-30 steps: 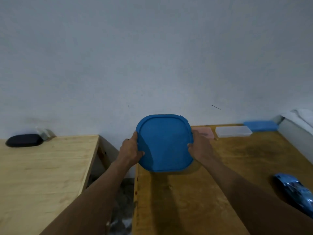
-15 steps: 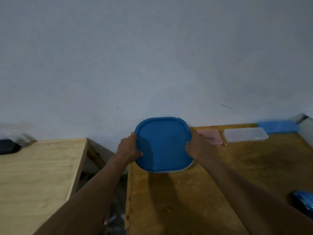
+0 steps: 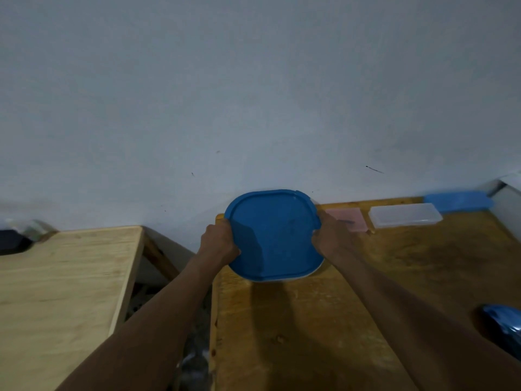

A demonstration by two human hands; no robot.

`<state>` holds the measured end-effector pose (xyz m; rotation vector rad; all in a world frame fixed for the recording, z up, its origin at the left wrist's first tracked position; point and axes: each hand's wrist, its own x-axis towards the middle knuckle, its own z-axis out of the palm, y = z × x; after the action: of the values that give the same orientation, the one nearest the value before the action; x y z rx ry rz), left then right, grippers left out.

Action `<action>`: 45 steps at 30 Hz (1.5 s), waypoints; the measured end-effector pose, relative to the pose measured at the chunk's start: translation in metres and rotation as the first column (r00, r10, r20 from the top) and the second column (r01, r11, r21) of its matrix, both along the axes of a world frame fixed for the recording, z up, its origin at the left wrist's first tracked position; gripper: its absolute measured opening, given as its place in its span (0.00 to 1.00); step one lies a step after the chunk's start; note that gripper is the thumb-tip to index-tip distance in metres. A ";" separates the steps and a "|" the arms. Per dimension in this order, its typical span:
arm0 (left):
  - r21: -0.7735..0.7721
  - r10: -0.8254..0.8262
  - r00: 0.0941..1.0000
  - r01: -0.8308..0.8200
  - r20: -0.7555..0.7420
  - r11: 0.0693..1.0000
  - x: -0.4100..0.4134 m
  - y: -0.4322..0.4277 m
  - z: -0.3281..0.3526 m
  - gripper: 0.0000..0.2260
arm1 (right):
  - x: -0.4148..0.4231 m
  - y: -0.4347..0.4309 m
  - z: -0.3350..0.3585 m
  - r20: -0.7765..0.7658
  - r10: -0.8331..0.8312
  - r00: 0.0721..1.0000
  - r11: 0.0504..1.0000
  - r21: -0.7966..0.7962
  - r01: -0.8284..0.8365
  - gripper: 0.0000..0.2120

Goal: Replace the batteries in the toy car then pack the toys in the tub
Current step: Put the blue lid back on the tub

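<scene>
A tub with a blue lid (image 3: 275, 235) sits at the far left corner of the darker wooden table (image 3: 324, 320), close to the wall. A thin white rim of the tub shows under the lid's near edge. My left hand (image 3: 221, 241) grips the lid's left edge and my right hand (image 3: 329, 237) grips its right edge. A shiny blue toy car (image 3: 504, 325) lies at the right edge of view, partly cut off.
Along the wall stand a pink flat case (image 3: 348, 218), a clear plastic case (image 3: 404, 215) and a blue case (image 3: 458, 201). A lighter wooden table (image 3: 62, 292) stands to the left across a gap, with a black object (image 3: 12, 241) at its far corner.
The view has shifted left and tilted, so the toy car slid toward the right edge. Both hands stay on the lid's edges; the tub's white rim now shows below the lid.
</scene>
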<state>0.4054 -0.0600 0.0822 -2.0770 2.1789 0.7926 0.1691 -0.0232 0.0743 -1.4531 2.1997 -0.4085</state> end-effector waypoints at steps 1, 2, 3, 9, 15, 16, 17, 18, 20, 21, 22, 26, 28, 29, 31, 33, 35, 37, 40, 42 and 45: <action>-0.001 -0.002 1.000 0.002 0.014 1.000 -0.001 0.000 0.000 0.25 | -0.001 -0.001 0.000 0.002 -0.005 1.000 1.000 0.001 0.005 0.12; -0.005 -0.003 1.000 0.003 0.029 1.000 -0.002 -0.001 -0.001 0.24 | -0.002 -0.001 0.001 0.004 -0.005 1.000 1.000 0.000 0.005 0.12; -0.009 -0.001 0.999 0.001 0.041 1.000 -0.003 -0.001 -0.001 0.22 | -0.003 -0.002 0.001 0.012 -0.003 1.000 1.000 -0.001 0.003 0.13; -0.038 0.027 0.995 -0.024 0.095 0.999 -0.010 -0.003 -0.001 0.17 | -0.008 -0.002 0.004 0.076 -0.033 0.997 0.999 0.013 0.032 0.18; -0.077 0.055 0.995 -0.048 0.089 0.996 -0.011 -0.003 -0.007 0.18 | -0.007 -0.003 0.004 0.125 -0.092 0.988 0.996 0.010 0.091 0.24; -0.081 0.061 0.995 -0.054 0.085 0.995 -0.011 -0.003 -0.008 0.18 | -0.008 -0.004 0.006 0.125 -0.081 0.989 0.997 0.014 0.080 0.24; -0.081 0.068 0.995 -0.062 0.077 0.995 -0.011 -0.002 -0.008 0.18 | -0.008 -0.005 0.007 0.127 -0.056 0.990 0.998 0.015 0.054 0.24; -0.081 0.072 0.995 -0.067 0.066 0.994 -0.011 -0.001 -0.008 0.19 | -0.007 -0.006 0.009 0.140 -0.023 0.990 1.000 0.010 0.022 0.25; -0.080 0.077 0.996 -0.074 0.035 0.994 -0.012 0.002 -0.008 0.20 | -0.006 -0.006 0.011 0.136 0.036 0.990 0.999 0.012 -0.038 0.26; -0.078 0.080 0.997 -0.078 0.021 0.994 -0.012 0.004 -0.007 0.21 | -0.004 -0.006 0.012 0.104 0.050 0.993 0.998 0.023 -0.052 0.26; -0.079 0.080 0.997 -0.078 0.012 0.994 -0.011 0.006 -0.006 0.22 | -0.003 -0.006 0.012 0.058 0.055 0.997 0.998 0.030 -0.057 0.25; -0.172 -0.010 1.000 0.008 -0.005 0.985 -0.004 0.012 -0.002 0.26 | 0.006 0.001 0.019 -0.165 0.184 0.969 0.980 -0.044 -0.193 0.25; -0.190 -0.075 0.996 0.063 -0.052 0.980 -0.002 0.016 0.000 0.29 | 0.009 0.006 0.020 -0.113 0.242 0.964 0.968 -0.043 -0.248 0.31; -0.180 -0.106 0.992 0.093 -0.064 0.979 -0.001 0.016 0.000 0.32 | 0.011 0.008 0.019 -0.074 0.261 0.963 0.965 -0.015 -0.263 0.34; -0.127 -0.180 0.982 0.172 -0.050 0.977 0.001 0.016 0.001 0.39 | 0.012 0.010 0.019 -0.005 0.285 0.958 0.957 0.051 -0.284 0.40; -0.071 -0.253 0.967 0.253 -0.001 0.965 0.001 0.013 0.002 0.43 | 0.012 0.010 0.020 -0.008 0.327 0.945 0.940 0.102 -0.325 0.42; -0.026 -0.325 0.945 0.326 0.041 0.945 -0.001 0.007 0.002 0.44 | 0.011 0.008 0.020 -0.040 0.381 0.924 0.916 0.149 -0.371 0.41; 0.034 -0.375 0.924 0.374 0.071 0.927 -0.004 0.003 0.004 0.43 | 0.011 0.002 0.021 -0.086 0.432 0.898 0.888 0.212 -0.407 0.40; 0.072 -0.418 0.902 0.412 0.108 0.908 -0.008 -0.005 0.003 0.42 | 0.013 -0.005 0.023 -0.151 0.475 0.867 0.862 0.280 -0.423 0.40; 0.089 -0.429 0.895 0.421 0.123 0.903 -0.009 -0.009 0.001 0.42 | 0.014 -0.008 0.024 -0.168 0.471 0.866 0.862 0.297 -0.411 0.40; 0.098 -0.440 0.890 0.430 0.122 0.897 -0.009 -0.014 -0.001 0.42 | 0.016 -0.013 0.022 -0.180 0.472 0.863 0.861 0.306 -0.406 0.39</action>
<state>0.3960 -0.0737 0.0809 -1.4678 2.3635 0.6377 0.1850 -0.0359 0.0964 -1.8694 1.9117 0.2263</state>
